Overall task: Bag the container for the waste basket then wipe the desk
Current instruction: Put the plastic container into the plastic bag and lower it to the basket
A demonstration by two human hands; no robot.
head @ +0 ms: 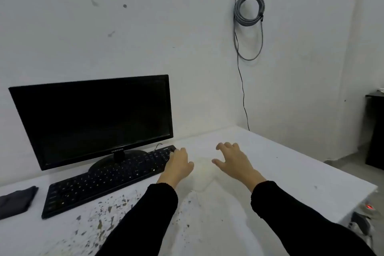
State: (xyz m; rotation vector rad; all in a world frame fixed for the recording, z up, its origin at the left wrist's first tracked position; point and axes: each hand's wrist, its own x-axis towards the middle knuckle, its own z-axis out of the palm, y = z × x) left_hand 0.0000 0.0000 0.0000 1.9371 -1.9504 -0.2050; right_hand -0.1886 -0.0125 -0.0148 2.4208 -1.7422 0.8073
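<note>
The white desk (280, 172) has chipped, speckled paint near its front edge. My left hand (178, 165) lies over the right end of the black keyboard (104, 183), fingers curled onto it. My right hand (232, 160) hovers just over the desk to the right, fingers spread and holding nothing. Between the two hands a pale, blurred, cloth-like patch (202, 174) lies on the desk; I cannot tell what it is. A dark folded cloth (17, 199) sits at the desk's left edge. No waste basket, bag or container is in view.
A black monitor (93, 118) stands behind the keyboard against the wall. Coiled grey cable (249, 9) hangs on the wall, a thin wire dropping behind the desk. Past the desk's right edge are a power strip with a red light (368, 207) and a black cabinet (374, 131).
</note>
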